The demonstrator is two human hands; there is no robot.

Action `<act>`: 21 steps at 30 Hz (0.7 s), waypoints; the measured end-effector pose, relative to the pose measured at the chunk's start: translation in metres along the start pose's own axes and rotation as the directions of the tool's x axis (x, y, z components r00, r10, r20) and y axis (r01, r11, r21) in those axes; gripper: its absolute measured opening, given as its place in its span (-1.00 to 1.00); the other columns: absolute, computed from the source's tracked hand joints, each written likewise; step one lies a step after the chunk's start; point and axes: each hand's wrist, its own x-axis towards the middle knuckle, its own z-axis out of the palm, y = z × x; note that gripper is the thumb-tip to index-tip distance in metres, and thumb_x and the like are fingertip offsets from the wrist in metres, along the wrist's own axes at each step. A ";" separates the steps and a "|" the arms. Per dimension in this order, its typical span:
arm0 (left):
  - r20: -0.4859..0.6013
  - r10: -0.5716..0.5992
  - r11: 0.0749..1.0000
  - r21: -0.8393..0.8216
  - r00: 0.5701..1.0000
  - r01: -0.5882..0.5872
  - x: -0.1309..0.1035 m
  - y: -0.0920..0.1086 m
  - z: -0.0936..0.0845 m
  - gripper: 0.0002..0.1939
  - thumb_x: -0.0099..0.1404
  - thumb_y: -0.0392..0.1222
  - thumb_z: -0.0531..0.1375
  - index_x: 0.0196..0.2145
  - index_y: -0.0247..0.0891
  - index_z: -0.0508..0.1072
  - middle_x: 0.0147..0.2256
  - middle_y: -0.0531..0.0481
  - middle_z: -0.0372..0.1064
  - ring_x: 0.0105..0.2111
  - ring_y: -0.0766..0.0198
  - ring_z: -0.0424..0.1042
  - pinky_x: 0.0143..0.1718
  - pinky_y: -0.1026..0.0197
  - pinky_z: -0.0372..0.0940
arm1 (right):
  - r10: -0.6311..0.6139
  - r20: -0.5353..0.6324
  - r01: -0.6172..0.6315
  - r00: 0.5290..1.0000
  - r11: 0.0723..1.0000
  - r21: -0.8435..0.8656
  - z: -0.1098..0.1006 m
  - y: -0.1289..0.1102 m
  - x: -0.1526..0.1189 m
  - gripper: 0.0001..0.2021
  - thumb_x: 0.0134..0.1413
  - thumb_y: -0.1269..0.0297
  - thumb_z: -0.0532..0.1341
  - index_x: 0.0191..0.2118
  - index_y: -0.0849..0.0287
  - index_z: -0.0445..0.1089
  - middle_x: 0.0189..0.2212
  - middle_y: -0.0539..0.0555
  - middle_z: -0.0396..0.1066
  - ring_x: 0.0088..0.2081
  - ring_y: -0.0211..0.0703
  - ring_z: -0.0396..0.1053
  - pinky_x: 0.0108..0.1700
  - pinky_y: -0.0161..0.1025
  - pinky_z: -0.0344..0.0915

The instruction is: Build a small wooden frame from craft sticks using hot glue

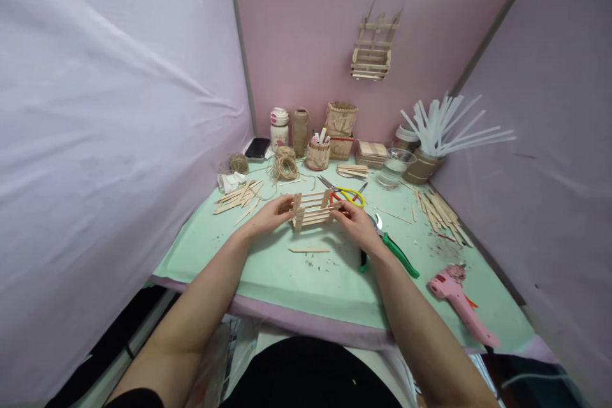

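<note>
Between my two hands is a small slatted frame point(313, 210) built from wooden craft sticks, held just over the table. My left hand point(275, 215) grips its left end, fingers closed on the upright stick there. At the opposite end, my right hand point(354, 222) pinches the frame near its right upright. A single pointed craft stick point(310, 250) lies in front of the frame among small wood crumbs. Green-handled pruning shears point(399, 254) rest beside my right wrist, partly hidden under it. Behind the frame are scissors point(354, 196) with yellow handles.
A pink glue gun point(461, 306) lies at the right front. Loose craft sticks point(440, 213) are scattered right, with another pile point(239, 196) left. Twine point(285, 167), a cup of water point(394, 169) and a pot of white glue sticks point(425, 162) stand behind. A slatted hanging basket point(373, 54) hangs above.
</note>
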 end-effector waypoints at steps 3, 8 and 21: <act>-0.300 0.039 0.990 0.138 0.953 0.003 -0.013 0.006 -0.006 -0.66 0.11 -0.29 0.18 -0.11 -0.27 0.46 -0.09 -0.14 0.48 -0.11 0.17 0.45 -0.07 0.13 0.31 | -0.027 0.007 0.027 1.000 1.000 0.016 -0.001 -0.002 0.000 -0.79 0.06 0.12 0.18 -0.30 0.12 0.45 -0.29 0.04 0.50 -0.22 -0.09 0.40 -0.13 -0.18 0.30; -0.407 0.209 0.948 0.309 0.889 -0.082 -0.030 0.014 0.008 -0.84 0.22 -0.16 0.16 -0.39 -0.27 0.48 -0.41 -0.02 0.46 -0.46 0.33 0.33 -0.40 0.27 0.24 | -0.040 -0.002 0.040 0.999 0.999 0.006 -0.001 -0.001 0.002 -0.75 0.09 0.10 0.13 -0.42 0.12 0.43 -0.28 0.03 0.51 -0.17 -0.06 0.41 -0.04 -0.16 0.25; -0.285 0.151 0.918 0.394 0.946 -0.028 -0.019 0.008 0.030 -0.79 0.21 -0.12 0.21 -0.51 -0.26 0.51 -0.56 0.06 0.39 -0.52 0.34 0.27 -0.45 0.30 0.16 | -0.019 -0.038 0.018 0.999 0.999 -0.030 0.005 0.002 0.009 -0.70 0.12 0.07 0.10 -0.40 0.14 0.47 -0.39 0.03 0.52 -0.27 -0.10 0.41 -0.14 -0.21 0.27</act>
